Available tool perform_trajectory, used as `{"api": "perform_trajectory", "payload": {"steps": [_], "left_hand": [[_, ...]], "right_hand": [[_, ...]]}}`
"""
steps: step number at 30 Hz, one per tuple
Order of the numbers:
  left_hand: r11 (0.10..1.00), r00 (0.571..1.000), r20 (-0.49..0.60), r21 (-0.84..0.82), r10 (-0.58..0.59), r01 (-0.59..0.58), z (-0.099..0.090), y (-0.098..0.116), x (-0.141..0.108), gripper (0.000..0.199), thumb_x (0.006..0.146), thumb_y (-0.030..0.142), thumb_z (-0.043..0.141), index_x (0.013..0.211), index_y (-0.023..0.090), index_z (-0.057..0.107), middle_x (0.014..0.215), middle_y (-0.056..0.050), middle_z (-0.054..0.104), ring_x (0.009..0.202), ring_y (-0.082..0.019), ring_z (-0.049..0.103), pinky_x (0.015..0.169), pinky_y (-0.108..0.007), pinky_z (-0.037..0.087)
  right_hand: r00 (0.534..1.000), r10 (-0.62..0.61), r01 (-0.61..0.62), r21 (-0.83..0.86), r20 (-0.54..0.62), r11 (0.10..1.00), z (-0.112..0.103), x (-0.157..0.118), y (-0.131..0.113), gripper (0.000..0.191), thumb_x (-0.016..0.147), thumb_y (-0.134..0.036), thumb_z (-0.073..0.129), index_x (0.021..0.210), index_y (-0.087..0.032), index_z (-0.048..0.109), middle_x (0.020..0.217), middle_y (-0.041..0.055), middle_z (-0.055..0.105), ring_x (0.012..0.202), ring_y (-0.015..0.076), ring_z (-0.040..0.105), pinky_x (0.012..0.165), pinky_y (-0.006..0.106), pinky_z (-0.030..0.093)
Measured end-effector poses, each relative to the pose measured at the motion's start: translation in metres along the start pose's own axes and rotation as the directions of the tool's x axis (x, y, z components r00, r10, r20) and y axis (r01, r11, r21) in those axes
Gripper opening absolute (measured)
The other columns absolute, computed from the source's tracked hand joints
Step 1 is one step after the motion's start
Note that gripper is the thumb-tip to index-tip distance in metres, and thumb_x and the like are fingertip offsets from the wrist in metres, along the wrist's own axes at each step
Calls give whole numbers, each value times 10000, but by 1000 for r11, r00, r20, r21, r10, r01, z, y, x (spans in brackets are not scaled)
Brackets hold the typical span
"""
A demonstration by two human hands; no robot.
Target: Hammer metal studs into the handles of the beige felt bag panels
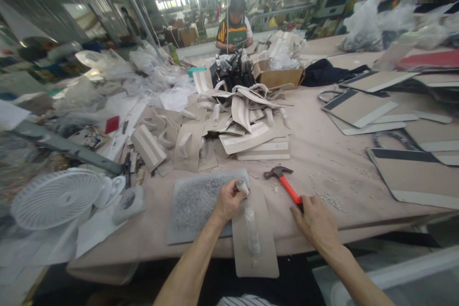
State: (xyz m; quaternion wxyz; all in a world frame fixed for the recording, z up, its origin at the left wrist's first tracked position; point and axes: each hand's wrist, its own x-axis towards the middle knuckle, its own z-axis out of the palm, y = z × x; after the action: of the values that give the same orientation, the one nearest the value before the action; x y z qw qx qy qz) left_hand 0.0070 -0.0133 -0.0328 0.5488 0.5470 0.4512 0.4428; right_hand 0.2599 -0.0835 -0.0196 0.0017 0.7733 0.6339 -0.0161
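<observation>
At the near edge of the desk [311, 126], a beige panel [265, 260] is lying with its lower end overhanging and its left side overlapping a speckled grey board [193, 210]. Along its middle a plastic-wrapped handle [252, 232] is running lengthwise. Operating from a distance, I am pinching with the left grip [228, 201], thumb closed against fingers, a pale rounded piece [242, 186] at the handle's upper end; whether the two are joined, I cannot tell. With the right grip [316, 222] I am holding the butt of a red-handled hammer [289, 189], fingers closed round it, while its head is resting farther from the near edge.

For good control, I am judging that the panel should be bearing on the board rather than hanging free, that the left fingertips should be staying clear of the hammer's path, and that its face should be meeting the work squarely.

Towards the far edge, a cardboard box [278, 79] is holding clear plastic and pale pieces, heaped above its rim. Near the far right corner, clear bags [366, 28] are enclosing dark contents, too blurred for me to identify.
</observation>
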Motion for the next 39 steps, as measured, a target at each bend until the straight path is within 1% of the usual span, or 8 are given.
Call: {"api": "perform_trajectory", "payload": {"steps": [7,14,20,25,29,33,36,39], "left_hand": [[999,1000,4,23,26,-26,0,-2,1,218,749,296,693,919,167,645,835,-35,730,734,-160,646,672,-245,505],[982,994,58,161,96,-104,0,-5,-1,154,793,249,648,927,173,659,822,-26,709,746,-162,629,686,-244,480],[933,980,101,304,171,-194,0,-6,-8,166,819,188,598,968,180,670,820,-15,666,754,-163,599,706,-253,452],[919,978,96,335,187,-209,2,-6,-10,88,803,154,584,863,179,643,691,16,580,648,-140,526,620,-238,395],[914,974,111,337,197,-224,1,-8,-10,108,811,161,582,892,179,651,736,2,608,686,-149,548,658,-250,419],[920,974,118,322,195,-223,1,-7,-10,172,807,157,582,954,185,666,805,-16,653,752,-170,592,711,-266,454],[917,972,121,324,202,-231,2,-7,-9,159,800,159,586,932,182,673,784,-13,647,734,-169,587,700,-265,452],[915,974,111,335,198,-224,2,-6,-9,176,784,148,586,925,180,686,727,3,627,674,-156,562,666,-257,439]], "right_hand": [[943,136,-270,461,302,845,-19,9,-7,54,869,-232,512,838,-188,519,838,101,593,814,252,594,678,333,367],[869,-27,-392,719,495,573,-43,15,-27,123,864,-294,404,756,-236,397,618,-43,483,456,108,458,474,258,413],[991,-127,114,801,-48,588,-86,-7,-34,227,934,-437,417,817,-241,421,570,-64,468,474,112,471,483,236,357],[822,-460,558,316,-336,767,-86,-20,-26,191,978,-278,372,807,-233,444,499,-60,485,384,106,407,453,267,207],[768,-506,610,208,-392,765,-125,-15,-25,189,984,-279,404,806,-233,448,473,-77,462,354,97,375,430,265,190],[748,-158,467,342,-645,815,-169,-19,-35,180,979,-351,461,863,-219,501,530,-61,477,414,105,446,459,241,300],[703,-155,490,314,-694,813,-145,-30,-38,167,976,-337,454,882,-215,516,549,-39,504,444,123,472,480,253,318],[813,-447,558,281,-373,781,-97,-35,-31,203,963,-261,397,772,-234,463,504,-37,511,385,114,405,456,279,211]]}}
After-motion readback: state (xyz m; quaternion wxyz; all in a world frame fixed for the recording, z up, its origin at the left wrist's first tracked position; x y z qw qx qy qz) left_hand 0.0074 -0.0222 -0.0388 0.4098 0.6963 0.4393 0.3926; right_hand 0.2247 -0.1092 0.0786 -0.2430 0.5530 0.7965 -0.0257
